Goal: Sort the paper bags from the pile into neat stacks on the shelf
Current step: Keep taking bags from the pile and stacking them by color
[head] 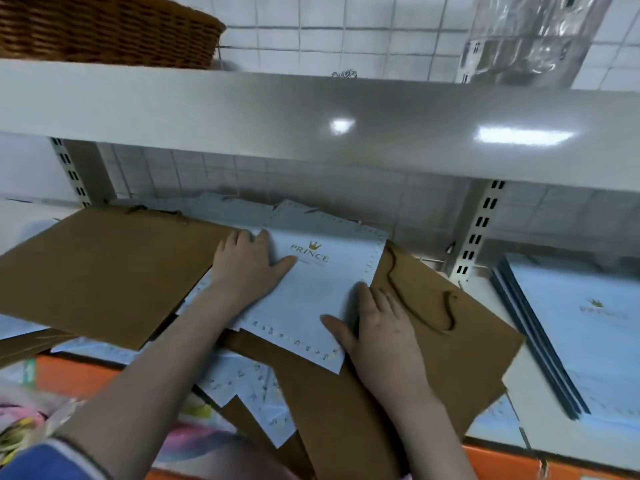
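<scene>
Because the pile is mixed, I press both hands flat, left hand (247,263) & right hand (375,320), nothing grasped, on the pale blue bag (311,292) atop brown bags (104,268), to square it.

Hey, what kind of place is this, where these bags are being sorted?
Probably a shop's stock shelving: slotted metal uprights, printed blue gift bags mixed with brown paper bags, and a wicker basket above.
</scene>
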A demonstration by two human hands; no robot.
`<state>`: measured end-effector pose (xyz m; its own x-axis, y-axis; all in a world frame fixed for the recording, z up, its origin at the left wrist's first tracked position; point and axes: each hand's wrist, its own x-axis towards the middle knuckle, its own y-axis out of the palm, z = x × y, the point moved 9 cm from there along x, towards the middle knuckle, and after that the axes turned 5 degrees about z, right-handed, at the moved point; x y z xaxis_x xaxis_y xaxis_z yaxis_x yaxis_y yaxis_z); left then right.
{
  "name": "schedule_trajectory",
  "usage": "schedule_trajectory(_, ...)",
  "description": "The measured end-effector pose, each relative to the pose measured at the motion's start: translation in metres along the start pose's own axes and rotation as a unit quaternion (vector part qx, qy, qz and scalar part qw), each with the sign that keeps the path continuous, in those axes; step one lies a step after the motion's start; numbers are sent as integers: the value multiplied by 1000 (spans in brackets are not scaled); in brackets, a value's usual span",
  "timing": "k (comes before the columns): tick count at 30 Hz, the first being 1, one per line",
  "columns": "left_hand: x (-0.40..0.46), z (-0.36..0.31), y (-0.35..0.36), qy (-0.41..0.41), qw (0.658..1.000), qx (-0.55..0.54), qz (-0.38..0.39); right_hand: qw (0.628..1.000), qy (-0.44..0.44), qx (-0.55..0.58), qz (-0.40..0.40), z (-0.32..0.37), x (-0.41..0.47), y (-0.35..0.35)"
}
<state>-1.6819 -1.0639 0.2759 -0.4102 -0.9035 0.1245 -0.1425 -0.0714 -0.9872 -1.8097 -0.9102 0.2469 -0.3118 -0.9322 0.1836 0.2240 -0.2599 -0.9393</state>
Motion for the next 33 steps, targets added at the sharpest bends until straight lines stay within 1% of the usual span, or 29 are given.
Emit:
schedule_trajectory(3,8,-2,4,12,1000,-1,-13,999,12,26,25,-2,0,0)
schedule_trajectory(5,13,-3,2,5,1000,-3,-23,998,16,49,45,-2,-1,-2)
schedule_trajectory(8,21,1,-3,-17,999,-1,-32,996,14,77,41,-4,-2,-5)
schedule_trajectory(11,34,8,-7,-35,999,6,-24,992,16,121,33,-6,-2,-8)
schedule_trajectory(14,44,15,-11,-59,996,-58,-16,987,22,154,30,-11,-1,-11)
schedule_trajectory(16,48,20,-12,-65,988,-141,-23,986,24,160,26,-13,1,-13)
schedule_trajectory(18,48,22,-16,-65,962,-262,-39,986,30,163,17,-16,1,-15)
schedule_trajectory(20,42,20,-24,-64,930,-357,-58,984,44,175,-1,-20,1,-18)
schedule_trajectory(22,35,18,-32,-63,899,-426,-76,979,60,194,-31,-24,1,-23)
schedule_trajectory(24,27,19,-39,-68,860,-496,-97,971,76,218,-58,-30,1,-29)
schedule_trajectory(27,11,19,-43,-76,799,-587,-107,955,93,275,-59,-41,1,-32)
schedule_trajectory(28,5,17,-44,-78,784,-606,-110,952,94,286,-54,-44,-1,-32)
schedule_trajectory(29,0,16,-47,-79,779,-612,-116,952,92,287,-50,-45,-2,-32)
schedule_trajectory(30,-6,15,-49,-82,783,-603,-128,954,87,282,-48,-47,-4,-33)
schedule_trajectory(31,-11,14,-52,-86,797,-580,-144,957,82,276,-45,-47,-7,-34)
schedule_trajectory(33,-22,12,-55,-102,837,-511,-166,961,75,264,-45,-51,-12,-37)
